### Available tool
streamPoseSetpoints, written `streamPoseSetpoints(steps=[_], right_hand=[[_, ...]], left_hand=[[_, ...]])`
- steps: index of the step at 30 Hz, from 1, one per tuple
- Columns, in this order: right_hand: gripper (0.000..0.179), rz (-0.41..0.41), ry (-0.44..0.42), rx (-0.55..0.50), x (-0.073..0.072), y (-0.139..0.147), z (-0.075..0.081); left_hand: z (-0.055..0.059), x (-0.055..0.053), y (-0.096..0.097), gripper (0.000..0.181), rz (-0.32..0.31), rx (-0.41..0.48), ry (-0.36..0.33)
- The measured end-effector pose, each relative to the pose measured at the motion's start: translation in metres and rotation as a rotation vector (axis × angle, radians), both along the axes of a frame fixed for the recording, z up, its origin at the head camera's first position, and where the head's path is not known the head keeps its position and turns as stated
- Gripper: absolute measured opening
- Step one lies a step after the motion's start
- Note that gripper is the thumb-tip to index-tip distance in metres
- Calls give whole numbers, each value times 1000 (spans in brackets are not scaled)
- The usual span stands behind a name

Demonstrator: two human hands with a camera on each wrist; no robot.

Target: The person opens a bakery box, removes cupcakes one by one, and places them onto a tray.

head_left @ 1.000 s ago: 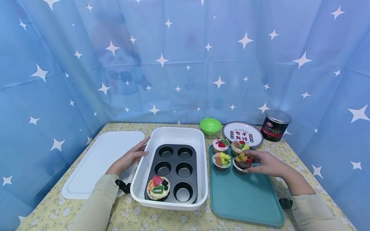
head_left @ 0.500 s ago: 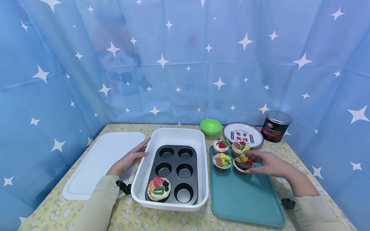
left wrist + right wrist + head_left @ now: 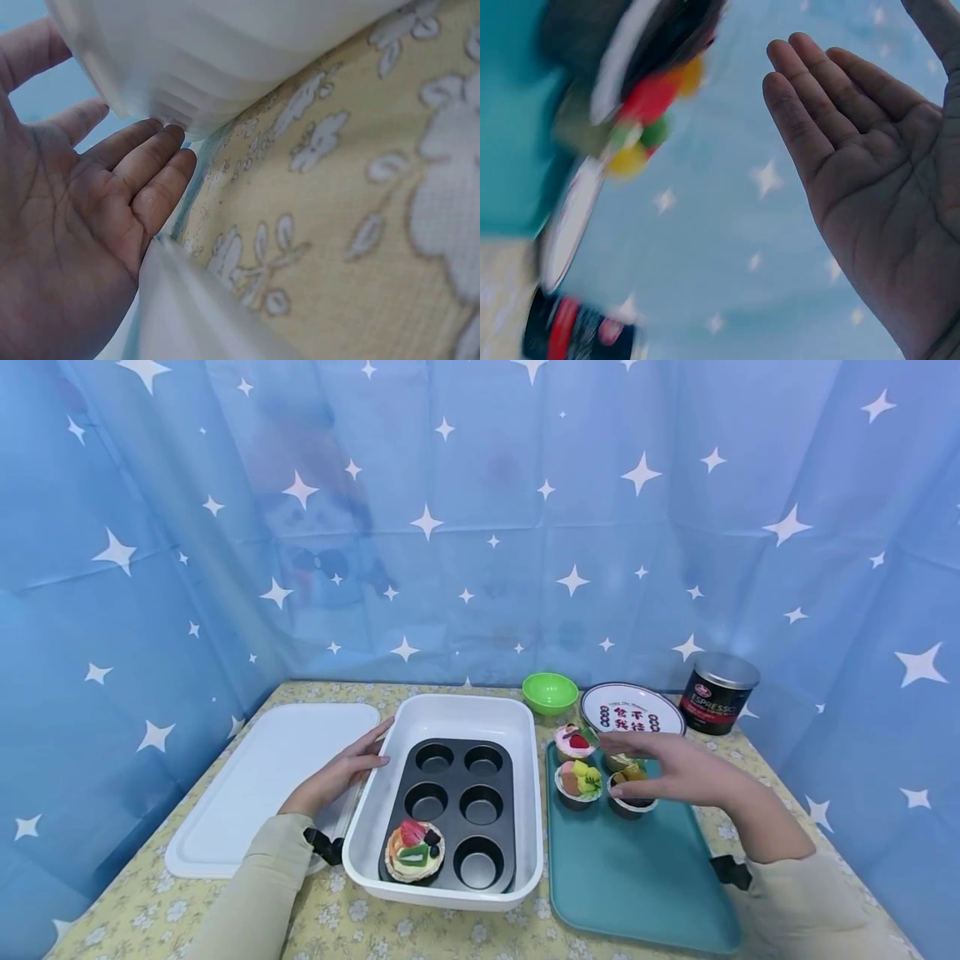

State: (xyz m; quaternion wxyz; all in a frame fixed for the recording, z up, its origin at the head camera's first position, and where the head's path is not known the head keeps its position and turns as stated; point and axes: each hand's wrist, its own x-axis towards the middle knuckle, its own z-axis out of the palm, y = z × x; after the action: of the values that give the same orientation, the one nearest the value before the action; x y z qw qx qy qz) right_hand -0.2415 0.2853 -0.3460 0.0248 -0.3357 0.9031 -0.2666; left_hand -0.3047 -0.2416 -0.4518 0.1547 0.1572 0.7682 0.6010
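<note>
My left hand rests against the left side of a white rectangular basin, its fingers straight along the wall in the left wrist view. Inside the basin lies a dark muffin tin with a fruit-topped cupcake in its near left cup. Over the teal tray, my right hand hovers with nothing in it; the right wrist view shows its fingers extended. Beneath it are a chocolate cupcake and a partly hidden cupcake. Beside them sit a yellow-topped cupcake and a pink one.
A white lid lies on the flowered tablecloth at left. Behind the tray stand a green bowl, a white plate with red characters and a dark espresso can. A blue starry curtain closes off the back.
My right hand has let go of the chocolate cupcake and risen slightly to the left, its fingers spreading. The cupcakes stay on the tray. My left hand keeps its place on the basin.
</note>
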Motion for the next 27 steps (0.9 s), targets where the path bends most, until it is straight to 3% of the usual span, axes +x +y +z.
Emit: streamPoseSetpoints(steps=[5, 18, 27], right_hand=[[68, 123, -33, 30, -4, -47, 3], [68, 468, -92, 86, -1, -156, -11], [80, 567, -69, 149, 13, -206, -26]], left_hand=[[-3, 0, -1, 74, 6, -14, -3], [-3, -2, 0, 73, 20, -15, -10], [-1, 0, -1, 71, 31, -32, -12]])
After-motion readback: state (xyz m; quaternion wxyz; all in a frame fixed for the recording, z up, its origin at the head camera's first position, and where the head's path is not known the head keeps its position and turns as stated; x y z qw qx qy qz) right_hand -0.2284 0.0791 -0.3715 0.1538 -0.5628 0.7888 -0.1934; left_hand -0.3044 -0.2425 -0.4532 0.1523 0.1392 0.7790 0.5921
